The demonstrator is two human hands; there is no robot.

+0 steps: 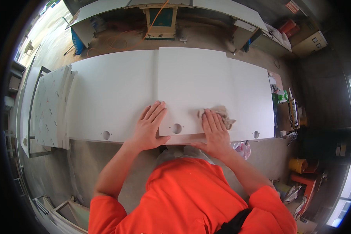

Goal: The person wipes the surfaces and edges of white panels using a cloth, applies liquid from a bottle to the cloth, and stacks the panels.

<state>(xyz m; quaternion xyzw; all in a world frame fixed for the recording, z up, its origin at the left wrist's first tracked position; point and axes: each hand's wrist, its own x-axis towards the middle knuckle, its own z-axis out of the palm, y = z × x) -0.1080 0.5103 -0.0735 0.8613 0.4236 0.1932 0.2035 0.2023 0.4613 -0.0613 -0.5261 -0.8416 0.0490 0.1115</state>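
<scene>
A white cabinet door panel (193, 78) lies flat in front of me, on top of other white panels that stick out to its left and right. A round hole (177, 128) with small holes beside it is cut near its close edge. My left hand (149, 126) rests flat at the panel's left edge, fingers stretched forward and thumb over the near edge, holding nothing. Under the fingers of my right hand (215, 134) a crumpled beige rag (225, 114) is pressed to the panel near its right edge. Part of the rag is hidden beneath those fingers.
More panels (50, 105), one with a patterned film, are stacked at the left end. Off the right end stand a sealant tube (293, 111) and assorted supplies. A yellow bucket (297, 165) sits lower right. Beyond lies an orange hose (156, 18) near a long white bench (230, 7).
</scene>
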